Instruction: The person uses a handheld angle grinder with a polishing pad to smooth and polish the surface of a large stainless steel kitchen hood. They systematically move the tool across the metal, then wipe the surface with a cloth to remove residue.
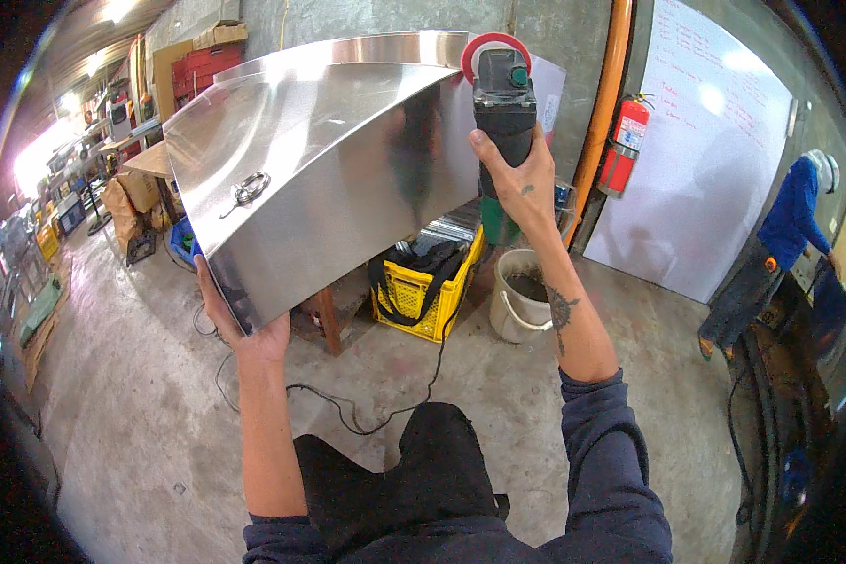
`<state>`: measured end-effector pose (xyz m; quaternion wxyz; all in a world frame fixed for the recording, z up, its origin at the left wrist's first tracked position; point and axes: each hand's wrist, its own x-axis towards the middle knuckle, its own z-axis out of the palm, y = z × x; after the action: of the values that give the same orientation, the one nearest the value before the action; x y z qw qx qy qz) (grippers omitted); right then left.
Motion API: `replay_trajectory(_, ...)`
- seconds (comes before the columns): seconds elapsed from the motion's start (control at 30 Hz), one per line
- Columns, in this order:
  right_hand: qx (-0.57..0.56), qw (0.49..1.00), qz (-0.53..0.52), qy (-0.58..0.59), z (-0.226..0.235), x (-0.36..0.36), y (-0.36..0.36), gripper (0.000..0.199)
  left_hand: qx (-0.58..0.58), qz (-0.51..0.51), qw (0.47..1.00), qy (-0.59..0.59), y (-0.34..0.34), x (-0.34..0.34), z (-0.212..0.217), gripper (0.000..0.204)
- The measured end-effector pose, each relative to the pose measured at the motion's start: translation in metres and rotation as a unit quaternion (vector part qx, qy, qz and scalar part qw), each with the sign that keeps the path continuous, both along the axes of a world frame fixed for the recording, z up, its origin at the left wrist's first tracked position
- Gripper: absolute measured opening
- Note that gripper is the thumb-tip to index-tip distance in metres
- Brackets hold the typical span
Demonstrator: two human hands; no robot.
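Observation:
A large, shiny sheet-metal box (348, 179) with a slanted top and a curved back edge is raised in front of me. My left hand (254, 329) is closed around its near lower corner, the thumb along the side. In my right hand (522, 179) is a black angle grinder (505, 108), held by its body with the head upward. Its red-rimmed disc (496, 42) is at the box's far right upper edge; whether they touch I cannot tell. On the slanted top lies a small metal ring-shaped piece with a thin tail (251, 191).
Beneath the box stand a yellow crate (414, 315) with a black strap and a whitish bucket (519, 305). A black cord (348, 414) snakes over the floor. Behind are an orange pipe (603, 113), a fire extinguisher (623, 146) and a whiteboard (700, 160). A person in blue (785, 221) stands at right.

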<state>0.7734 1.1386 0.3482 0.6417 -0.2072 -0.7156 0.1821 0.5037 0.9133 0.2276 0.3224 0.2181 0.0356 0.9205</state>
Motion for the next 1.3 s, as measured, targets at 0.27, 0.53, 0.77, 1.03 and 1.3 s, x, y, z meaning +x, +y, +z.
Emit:
replay_trajectory(0.27, 0.003, 1.0, 0.006, 0.01, -0.001, -0.001, 0.003, 0.06, -0.001, 0.014, 1.0, 0.011, -0.001, 0.004, 0.002, 0.048)
replay_trajectory(0.53, 0.012, 1.0, 0.015, 0.005, -0.003, 0.001, 0.004, 0.061, -0.002, 0.009, 1.0, 0.0, 0.0, 0.001, -0.003, 0.045)
replay_trajectory(0.77, -0.001, 0.999, 0.032, 0.005, -0.001, 0.002, 0.003, 0.063, 0.02, 0.0, 1.0, -0.002, 0.002, -0.002, -0.006, 0.045)
replay_trajectory(1.03, -0.035, 0.995, 0.079, 0.041, -0.005, 0.002, 0.007, 0.06, 0.006, 0.022, 1.0, 0.011, 0.002, 0.002, -0.002, 0.044)
replay_trajectory(1.3, -0.054, 0.994, 0.077, 0.053, -0.003, 0.006, 0.014, 0.058, -0.002, 0.024, 1.0, 0.006, 0.0, 0.005, -0.005, 0.041)
